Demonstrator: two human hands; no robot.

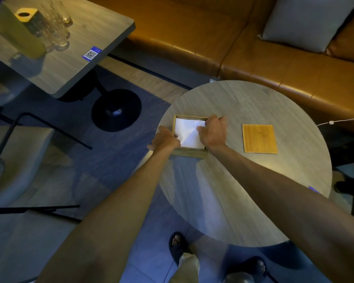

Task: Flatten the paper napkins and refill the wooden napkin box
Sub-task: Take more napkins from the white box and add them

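Creased paper napkins (189, 133) were seen inside the wooden napkin box (189, 154) at the round bench's (243, 190) left edge, its left wall gripped by the left hand (166, 139), right hand (213, 131) curled over the far-right corner, hold unclear, flat wooden square (260, 138) laid well apart rightward.

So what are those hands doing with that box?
A person is filling the wooden napkin box on the round table. The left hand rests at the box's left wall and the right hand is on the white napkins inside, which look creased. A flat wooden square lies to the right, untouched.
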